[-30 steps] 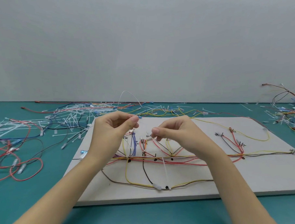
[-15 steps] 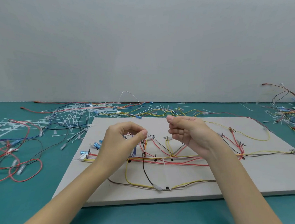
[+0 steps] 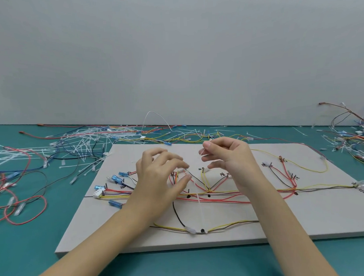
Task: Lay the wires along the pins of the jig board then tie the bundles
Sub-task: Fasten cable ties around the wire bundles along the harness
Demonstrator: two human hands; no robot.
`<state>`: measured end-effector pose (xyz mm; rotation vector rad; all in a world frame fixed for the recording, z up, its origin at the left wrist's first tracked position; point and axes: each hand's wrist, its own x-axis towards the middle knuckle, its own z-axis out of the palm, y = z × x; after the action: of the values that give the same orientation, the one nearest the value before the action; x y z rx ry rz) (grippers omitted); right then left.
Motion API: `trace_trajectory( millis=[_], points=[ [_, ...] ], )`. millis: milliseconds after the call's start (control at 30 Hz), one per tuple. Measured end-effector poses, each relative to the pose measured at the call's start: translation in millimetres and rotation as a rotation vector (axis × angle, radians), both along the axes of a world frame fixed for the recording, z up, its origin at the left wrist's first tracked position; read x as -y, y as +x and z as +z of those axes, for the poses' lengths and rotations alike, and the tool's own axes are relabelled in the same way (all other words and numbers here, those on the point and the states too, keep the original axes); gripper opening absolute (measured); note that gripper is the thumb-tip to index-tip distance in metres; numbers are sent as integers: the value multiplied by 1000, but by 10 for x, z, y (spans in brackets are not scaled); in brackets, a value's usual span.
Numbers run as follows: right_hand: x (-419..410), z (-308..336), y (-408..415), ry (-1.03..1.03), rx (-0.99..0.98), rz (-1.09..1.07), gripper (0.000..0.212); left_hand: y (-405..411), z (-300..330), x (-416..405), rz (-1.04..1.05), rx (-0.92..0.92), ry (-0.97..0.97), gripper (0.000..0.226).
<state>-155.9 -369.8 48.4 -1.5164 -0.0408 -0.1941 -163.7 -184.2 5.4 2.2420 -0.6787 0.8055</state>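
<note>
Two bare forearms are extended from the bottom of the view over the jig board (image 3: 305,220), and both hands are held above its middle. The left hand (image 3: 158,178) is raised just over the wires (image 3: 221,195), palm turned down, with its fingers (image 3: 173,157) spread and loosely bent and its thumb stretched toward the right; nothing is seen gripped in it. Whether its fingertips touch the wires beneath cannot be told. The right hand (image 3: 230,156) is held a little higher and farther back, palm turned to the left, with its fingers curled. A thin white cable tie (image 3: 202,152) is pinched between its thumb and forefinger, only a short piece of it being visible.

Red, yellow, black and brown wires are laid across the grey board, gathered into a long horizontal bundle and fanned up to dark pins (image 3: 208,196) and marked points. One white tie (image 3: 199,201) is seen standing across the bundle just below the hands. Blue connectors (image 3: 116,179) and a white plug (image 3: 99,193) are placed at the board's left end.

On the teal surface (image 3: 35,248), loose red and black loops (image 3: 23,207) are spread to the left, a heap of white ties (image 3: 83,142) lies behind the board, and more wires (image 3: 356,138) are piled at the far right.
</note>
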Motion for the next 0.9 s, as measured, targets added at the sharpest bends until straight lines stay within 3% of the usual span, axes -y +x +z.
trace_trajectory(
  millis=[167, 333, 500, 667, 900],
  points=[
    [149, 6, 35, -231, 89, -134, 6, 24, 27, 68, -11, 126, 256, 13],
    [260, -26, 82, -361, 79, -163, 9, 76, 6, 165, -75, 26, 577, 26],
    [275, -59, 106, -407, 76, -167, 9, 154, -57, 240, -54, 18, 615, 26],
    [250, -63, 102, -414, 88, -160, 6, 112, -49, 295, -16, 143, 725, 16],
    [224, -86, 103, -486, 122, -175, 9, 102, -59, 320, -44, 298, 729, 9]
  ],
)
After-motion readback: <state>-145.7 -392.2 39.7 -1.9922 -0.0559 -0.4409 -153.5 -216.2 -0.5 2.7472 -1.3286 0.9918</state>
